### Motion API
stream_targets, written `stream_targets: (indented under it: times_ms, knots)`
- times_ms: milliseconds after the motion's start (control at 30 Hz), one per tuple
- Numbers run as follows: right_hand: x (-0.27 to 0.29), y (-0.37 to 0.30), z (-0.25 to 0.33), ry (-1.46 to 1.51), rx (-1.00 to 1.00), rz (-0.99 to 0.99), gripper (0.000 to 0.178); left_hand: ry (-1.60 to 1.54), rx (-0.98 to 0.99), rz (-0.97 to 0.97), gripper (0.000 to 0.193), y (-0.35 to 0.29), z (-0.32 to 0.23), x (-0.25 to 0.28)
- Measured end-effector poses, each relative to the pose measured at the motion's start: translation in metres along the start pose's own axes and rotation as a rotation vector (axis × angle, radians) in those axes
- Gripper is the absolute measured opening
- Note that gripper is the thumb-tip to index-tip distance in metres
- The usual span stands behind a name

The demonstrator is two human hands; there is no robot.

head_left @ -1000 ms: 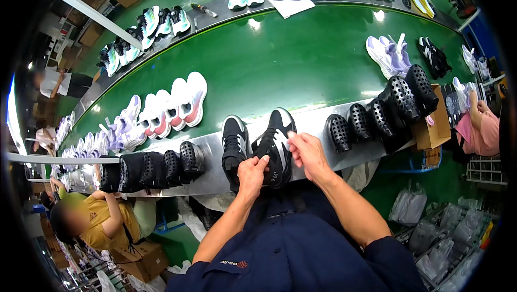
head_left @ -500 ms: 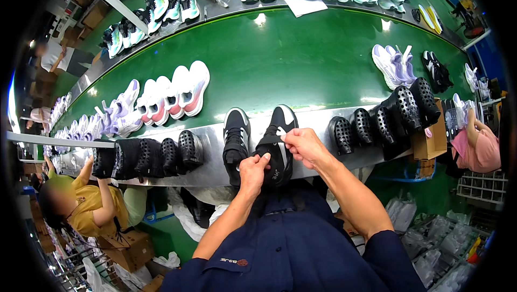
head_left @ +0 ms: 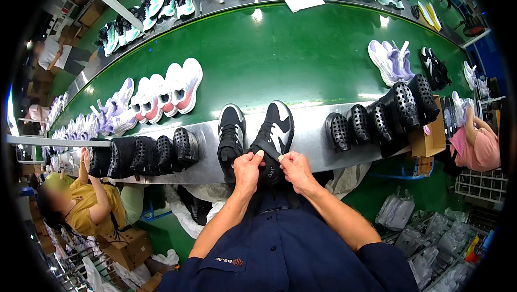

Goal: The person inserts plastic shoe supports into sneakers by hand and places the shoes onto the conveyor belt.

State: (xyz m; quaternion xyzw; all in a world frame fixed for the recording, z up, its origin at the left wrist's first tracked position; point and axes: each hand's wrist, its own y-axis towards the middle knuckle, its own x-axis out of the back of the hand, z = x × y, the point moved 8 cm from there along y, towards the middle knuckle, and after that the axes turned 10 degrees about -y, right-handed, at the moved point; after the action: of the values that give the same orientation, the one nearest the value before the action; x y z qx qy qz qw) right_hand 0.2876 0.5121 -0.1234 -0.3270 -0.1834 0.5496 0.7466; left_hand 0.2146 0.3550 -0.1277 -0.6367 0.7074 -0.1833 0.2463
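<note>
In front of me stands a pair of black sneakers with grey-white toes. The left sneaker (head_left: 230, 133) rests on the metal ledge, untouched by my fingers. The right sneaker (head_left: 279, 119) is turned slightly, its toe pointing away from me. A black strap (head_left: 267, 148) crosses its upper. My right hand (head_left: 296, 170) pinches the strap's end at the right side of the shoe opening. My left hand (head_left: 247, 170) is closed at the opening's left side, thumb uppermost, on the sneaker's strap or collar; which of these is hidden by the fingers.
Black perforated shoe lasts (head_left: 365, 125) stand to the right, and more dark lasts (head_left: 166, 153) to the left. White-pink sneakers (head_left: 189, 87) and lilac-white sneakers (head_left: 389, 61) sit on the green belt (head_left: 285, 55). A co-worker in yellow (head_left: 91, 200) sits at left. An open carton (head_left: 429, 138) is right.
My right hand has come down and toward me, drawing the strap across the right sneaker. My left hand has shifted slightly left. The white side pattern of that sneaker now shows more.
</note>
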Motion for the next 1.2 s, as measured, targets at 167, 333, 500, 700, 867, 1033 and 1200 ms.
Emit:
stream_targets:
  times_ms: [167, 333, 500, 700, 867, 1033, 1200]
  knots:
    - [0.011, 0.012, -0.006, -0.398, 0.171, -0.241, 0.027, 0.112, -0.065, -0.046, 0.026, -0.010, -0.014, -0.013]
    - [0.042, 0.019, -0.018, -0.425, 0.082, -0.263, 0.026, 0.525, -0.583, 0.101, 0.026, -0.047, -0.047, -0.051]
    - [0.050, -0.012, 0.004, -0.652, 0.193, -0.418, 0.035, 0.901, -0.813, 0.056, 0.031, -0.063, -0.082, -0.059]
    - [0.011, -0.024, 0.031, -0.877, 0.498, -0.338, 0.031, 0.960, -1.077, 0.250, 0.027, -0.055, -0.084, -0.069]
    - [0.004, -0.031, 0.041, -0.958, 0.606, -0.416, 0.034, 1.013, -1.040, 0.426, 0.026, -0.056, -0.083, -0.071]
    - [-0.008, -0.052, 0.074, -1.059, 0.917, -0.487, 0.034, 0.926, -0.886, 0.228, 0.024, -0.088, -0.097, -0.012]
    - [-0.014, -0.043, 0.066, -1.055, 0.956, -0.445, 0.026, 1.077, -0.871, 0.402, 0.040, -0.103, -0.073, -0.027]
